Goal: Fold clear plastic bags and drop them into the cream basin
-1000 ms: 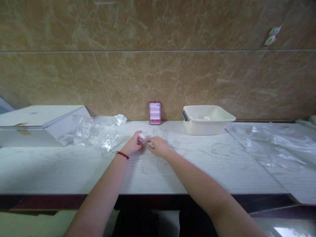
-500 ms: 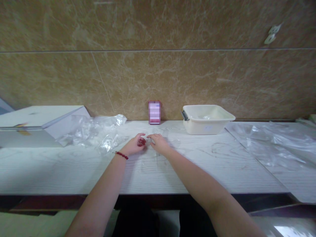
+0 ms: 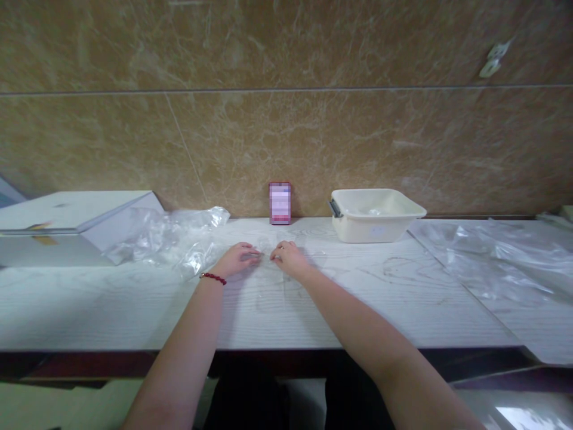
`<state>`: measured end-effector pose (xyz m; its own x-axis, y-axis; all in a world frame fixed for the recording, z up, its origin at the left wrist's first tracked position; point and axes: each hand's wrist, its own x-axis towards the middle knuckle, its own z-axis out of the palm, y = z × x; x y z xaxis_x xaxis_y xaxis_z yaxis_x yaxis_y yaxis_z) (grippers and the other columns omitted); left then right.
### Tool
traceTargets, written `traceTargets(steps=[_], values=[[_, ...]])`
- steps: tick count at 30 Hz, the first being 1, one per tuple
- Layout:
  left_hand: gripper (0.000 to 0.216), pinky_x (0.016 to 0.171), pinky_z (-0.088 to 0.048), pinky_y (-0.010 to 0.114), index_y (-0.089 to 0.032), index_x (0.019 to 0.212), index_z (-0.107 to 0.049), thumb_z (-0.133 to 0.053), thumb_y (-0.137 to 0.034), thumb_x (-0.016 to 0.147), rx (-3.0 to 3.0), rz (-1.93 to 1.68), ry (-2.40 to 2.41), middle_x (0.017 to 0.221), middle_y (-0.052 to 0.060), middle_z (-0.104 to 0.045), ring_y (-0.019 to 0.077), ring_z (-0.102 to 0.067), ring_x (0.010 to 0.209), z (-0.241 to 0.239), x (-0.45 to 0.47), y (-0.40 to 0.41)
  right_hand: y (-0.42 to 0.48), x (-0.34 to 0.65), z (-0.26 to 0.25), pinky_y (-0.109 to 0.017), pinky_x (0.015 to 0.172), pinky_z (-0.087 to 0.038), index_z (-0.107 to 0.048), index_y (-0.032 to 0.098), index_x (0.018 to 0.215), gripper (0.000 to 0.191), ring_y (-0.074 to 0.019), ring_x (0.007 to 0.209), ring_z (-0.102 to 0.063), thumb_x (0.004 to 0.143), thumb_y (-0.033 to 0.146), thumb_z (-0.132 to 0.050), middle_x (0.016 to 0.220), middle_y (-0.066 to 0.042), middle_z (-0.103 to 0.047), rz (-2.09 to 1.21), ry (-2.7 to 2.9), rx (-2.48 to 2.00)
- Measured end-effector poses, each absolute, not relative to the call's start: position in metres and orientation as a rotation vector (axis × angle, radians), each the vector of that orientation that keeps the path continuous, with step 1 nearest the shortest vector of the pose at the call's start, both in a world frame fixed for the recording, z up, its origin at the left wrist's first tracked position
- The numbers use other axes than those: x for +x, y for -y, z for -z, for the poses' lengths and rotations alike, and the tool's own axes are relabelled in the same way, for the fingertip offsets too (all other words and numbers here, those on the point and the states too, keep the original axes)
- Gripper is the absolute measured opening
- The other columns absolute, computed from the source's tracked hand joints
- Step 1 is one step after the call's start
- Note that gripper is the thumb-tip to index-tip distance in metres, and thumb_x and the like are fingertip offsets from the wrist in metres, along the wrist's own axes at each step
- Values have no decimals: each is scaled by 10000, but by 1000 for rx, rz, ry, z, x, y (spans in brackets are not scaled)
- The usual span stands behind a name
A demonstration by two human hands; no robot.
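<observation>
A thin, clear plastic piece [image 3: 271,291] lies on the bench [image 3: 156,316], just below the middle of the frame. The left hand [image 3: 240,258] has loose fingers and the right hand [image 3: 289,260] has bent ones; I cannot tell if either pinches it. It looks light, bendy and slippery, so its edges seem best to grab.

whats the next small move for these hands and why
Probably ease the left hand slightly toward the right hand: they sit close but apart above the table, and clear plastic, too faint to make out fully, seems to lie between them.
</observation>
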<state>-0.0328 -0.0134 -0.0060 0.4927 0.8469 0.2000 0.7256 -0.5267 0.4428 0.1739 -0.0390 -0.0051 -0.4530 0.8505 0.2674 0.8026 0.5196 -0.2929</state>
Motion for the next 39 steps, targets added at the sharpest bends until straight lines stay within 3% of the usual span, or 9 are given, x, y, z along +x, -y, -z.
traceTargets(steps=[11,17,24,30,39], values=[[335,955,-186,374,-288,998,-581,-470,-434,718,2470,-376,-1431,1213,47,-421,220,-318,1139,3,-27,17,44,177,1,-318,820,-319,-611,279,874,204,-168,952,-402,769,221,-446,965,-39,-494,-150,2394,-1408],[559,951,-114,472,-302,1145,-453,-539,-487,625,2500,-279,-1426,1273,70,-347,272,-240,1183,1,-26,23,43,177,2,-307,814,-324,-617,273,858,197,-160,919,-425,767,232,-448,941,-38,-510,-170,2372,-1420],[471,945,-127,488,-291,1142,-455,-505,-360,678,2519,-290,-1390,1248,66,-377,257,-291,1157,0,-26,24,44,178,2,-296,798,-334,-620,279,859,217,-153,894,-441,754,203,-446,930,-34,-521,-204,2366,-1443],[335,941,-154,459,-343,1057,-529,-339,-414,790,2557,-298,-1465,1236,42,-383,245,-277,1159,7,-26,17,41,178,5,-298,825,-314,-621,279,882,247,-155,928,-437,757,194,-426,944,-39,-528,-222,2404,-1429],[417,915,-147,498,-405,1074,-489,-332,-578,729,2598,-149,-1548,1264,26,-355,288,-259,1158,9,-28,15,43,183,-1,-293,834,-289,-622,239,868,263,-166,954,-413,740,167,-404,983,-41,-523,-217,2341,-1585]])
